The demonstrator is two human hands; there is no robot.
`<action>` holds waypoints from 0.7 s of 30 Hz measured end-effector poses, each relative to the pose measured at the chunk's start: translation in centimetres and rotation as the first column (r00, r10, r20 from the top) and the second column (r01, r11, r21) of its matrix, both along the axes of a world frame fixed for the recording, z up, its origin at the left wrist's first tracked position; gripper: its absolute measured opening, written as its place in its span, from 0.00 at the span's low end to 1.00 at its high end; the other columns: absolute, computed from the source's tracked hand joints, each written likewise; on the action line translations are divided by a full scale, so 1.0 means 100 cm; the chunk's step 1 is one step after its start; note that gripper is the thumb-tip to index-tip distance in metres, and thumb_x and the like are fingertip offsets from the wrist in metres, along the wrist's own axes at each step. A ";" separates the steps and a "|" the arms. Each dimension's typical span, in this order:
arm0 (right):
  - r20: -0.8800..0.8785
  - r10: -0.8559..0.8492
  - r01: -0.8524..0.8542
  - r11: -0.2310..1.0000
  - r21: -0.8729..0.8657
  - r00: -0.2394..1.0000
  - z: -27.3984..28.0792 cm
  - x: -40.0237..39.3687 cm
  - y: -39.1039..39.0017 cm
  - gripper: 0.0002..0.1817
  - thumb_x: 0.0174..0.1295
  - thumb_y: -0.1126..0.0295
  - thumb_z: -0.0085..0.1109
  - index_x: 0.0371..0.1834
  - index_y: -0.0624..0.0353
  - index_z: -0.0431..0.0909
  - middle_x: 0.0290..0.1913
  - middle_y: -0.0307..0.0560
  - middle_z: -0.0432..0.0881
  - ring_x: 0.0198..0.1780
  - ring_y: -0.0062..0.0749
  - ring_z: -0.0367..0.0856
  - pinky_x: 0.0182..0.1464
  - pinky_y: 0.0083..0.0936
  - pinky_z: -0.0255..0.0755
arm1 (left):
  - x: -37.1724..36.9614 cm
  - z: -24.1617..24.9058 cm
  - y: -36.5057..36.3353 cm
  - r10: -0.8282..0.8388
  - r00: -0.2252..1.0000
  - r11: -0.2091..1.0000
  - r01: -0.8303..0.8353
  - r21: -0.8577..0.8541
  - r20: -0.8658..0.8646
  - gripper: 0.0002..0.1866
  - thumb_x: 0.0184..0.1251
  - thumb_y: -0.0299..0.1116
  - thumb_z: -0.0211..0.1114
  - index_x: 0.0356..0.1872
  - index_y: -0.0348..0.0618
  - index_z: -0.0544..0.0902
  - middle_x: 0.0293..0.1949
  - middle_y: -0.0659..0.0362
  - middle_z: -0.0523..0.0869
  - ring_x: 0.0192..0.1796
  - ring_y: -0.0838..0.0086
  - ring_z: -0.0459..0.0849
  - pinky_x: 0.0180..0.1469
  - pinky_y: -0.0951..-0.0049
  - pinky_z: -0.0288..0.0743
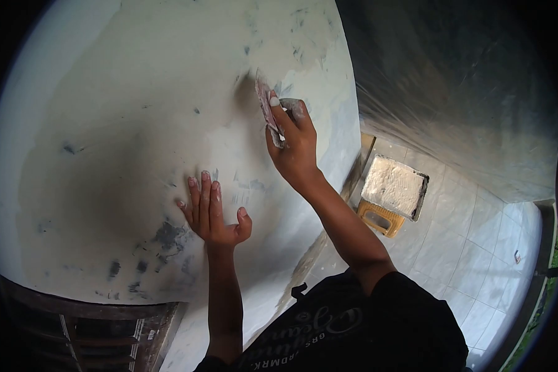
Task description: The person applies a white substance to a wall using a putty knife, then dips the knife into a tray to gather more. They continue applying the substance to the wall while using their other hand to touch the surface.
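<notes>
A pale wall (136, 111) with grey scuffs and patches of putty fills the left and middle of the view. Against it my left hand (214, 214) lies flat, its fingers stretched out and the tips whitened. Farther up, my right hand (296, 139) grips a thin, putty-caked spreader (264, 102), seen almost edge-on with its far end right at the wall. White putty coats several fingers of the right hand. The spreader's lower part is partly hidden behind the fingers.
On the tiled floor (459, 229), a tray of white putty (390, 186) sits on a yellow plastic stool (378, 218). Clear plastic sheeting (452, 111) hangs at upper right. A dark-framed window (99, 332) is at lower left.
</notes>
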State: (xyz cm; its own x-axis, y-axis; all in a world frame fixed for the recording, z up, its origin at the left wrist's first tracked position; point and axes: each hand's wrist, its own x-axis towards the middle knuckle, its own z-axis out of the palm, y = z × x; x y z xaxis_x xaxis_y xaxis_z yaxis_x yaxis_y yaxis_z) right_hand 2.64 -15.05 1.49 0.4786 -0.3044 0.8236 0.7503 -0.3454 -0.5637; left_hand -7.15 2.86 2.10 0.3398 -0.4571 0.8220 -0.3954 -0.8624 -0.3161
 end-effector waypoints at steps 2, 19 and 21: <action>0.031 -0.048 0.048 0.999 -0.010 0.998 0.004 0.019 0.007 0.27 0.43 0.85 0.64 0.52 0.65 0.76 0.46 0.57 0.75 0.46 0.50 0.75 0.45 0.37 0.74 | 0.007 0.006 -0.005 -0.005 1.000 1.000 0.005 0.010 -0.004 0.29 0.62 0.38 0.51 0.64 0.34 0.69 0.63 0.42 0.75 0.70 0.45 0.67 0.75 0.48 0.32; 0.032 -0.061 0.062 0.998 -0.006 0.998 0.006 0.025 0.024 0.26 0.45 0.87 0.62 0.52 0.64 0.77 0.43 0.56 0.73 0.37 0.46 0.77 0.36 0.33 0.74 | 0.039 0.020 -0.023 -0.077 0.997 0.997 0.077 0.011 -0.009 0.28 0.64 0.38 0.52 0.64 0.34 0.70 0.64 0.45 0.75 0.70 0.48 0.66 0.74 0.47 0.37; -0.003 0.033 -0.033 0.999 -0.027 0.999 0.002 0.004 0.032 0.24 0.43 0.87 0.63 0.49 0.67 0.77 0.43 0.56 0.73 0.39 0.49 0.78 0.38 0.36 0.75 | 0.039 0.020 -0.021 -0.130 0.991 0.991 0.130 -0.021 -0.012 0.28 0.66 0.39 0.49 0.65 0.33 0.69 0.65 0.43 0.73 0.70 0.46 0.66 0.74 0.46 0.37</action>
